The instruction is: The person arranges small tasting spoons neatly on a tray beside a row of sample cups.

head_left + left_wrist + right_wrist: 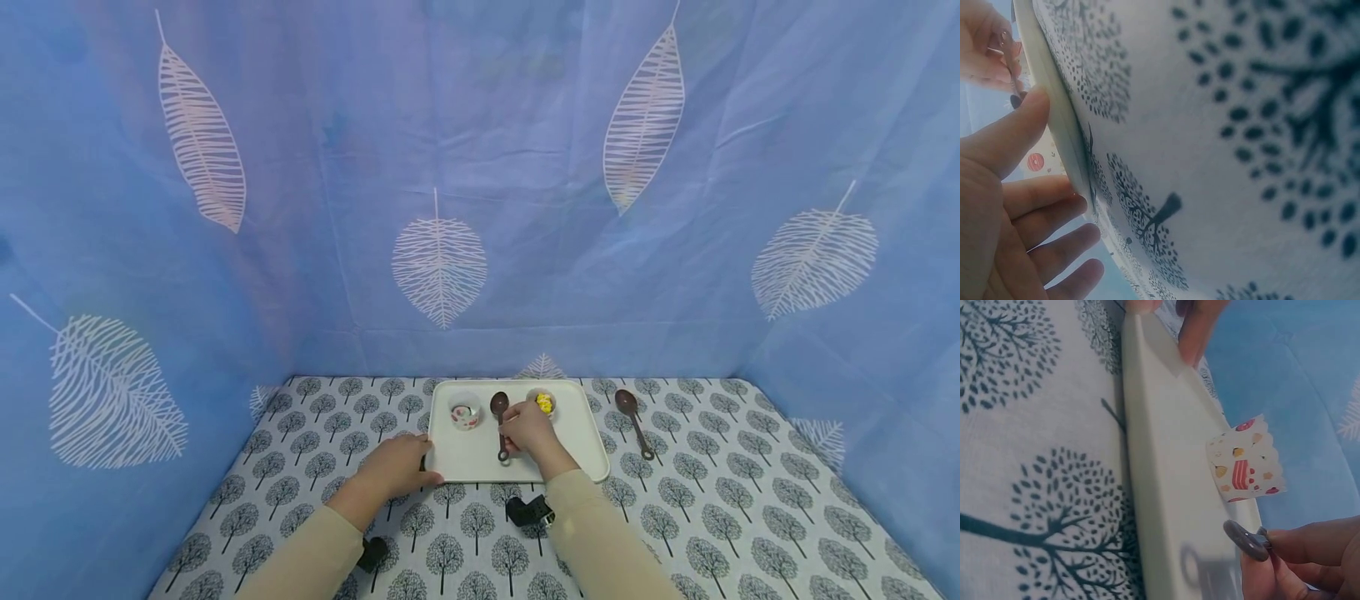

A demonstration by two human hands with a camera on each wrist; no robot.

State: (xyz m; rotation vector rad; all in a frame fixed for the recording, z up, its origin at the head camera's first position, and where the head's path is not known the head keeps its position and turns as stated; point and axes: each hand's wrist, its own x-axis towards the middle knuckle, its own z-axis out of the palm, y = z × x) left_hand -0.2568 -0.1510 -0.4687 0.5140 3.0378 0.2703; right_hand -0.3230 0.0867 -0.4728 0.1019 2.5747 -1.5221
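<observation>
Held spoon: a dark brown spoon (499, 403) with a ring-ended handle, at lower centre of the head view, over the tray between the two cups; its ring end is raised, but whether the bowl touches down is unclear.
Right hand (529, 428): pinches the spoon's handle between thumb and fingers.
Left hand (400, 465): thumb and forefinger rest against the tray's lower-left corner, fingers fairly straight and spread.
Handling: a firm pinch on the handle should stop the spoon twisting; light left-hand pressure should be enough to steady the tray. The wrist is best held clear of the cups, which look light and easily tipped.
Tray: a cream rounded rectangular tray (465, 463), carrying a white printed paper cup (466, 422) at its upper left and a small cup with yellow pieces (544, 403) at its upper right.
Second spoon: a matching brown spoon (626, 404), right of the tray.
Surface: white cloth (476, 546) printed with dark trees.
Room: blue drapes (525, 258) with white leaf prints.
</observation>
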